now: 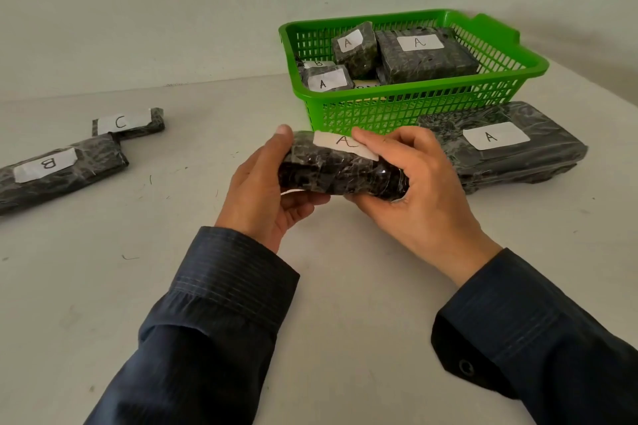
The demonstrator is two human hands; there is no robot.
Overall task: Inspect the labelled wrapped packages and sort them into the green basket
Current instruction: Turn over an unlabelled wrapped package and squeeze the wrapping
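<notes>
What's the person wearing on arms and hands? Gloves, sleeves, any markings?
No gloves, rings or watch visible on the left hand or right hand. The left sleeve and right sleeve are long, dark navy with faint stripes, cuffed at the wrists. A dark button shows on the right cuff.

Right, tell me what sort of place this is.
Probably a makeshift sorting station in a plain room: a pale table against a blank wall, black-wrapped packages lettered A, B and C, and a green basket already holding several.
</notes>
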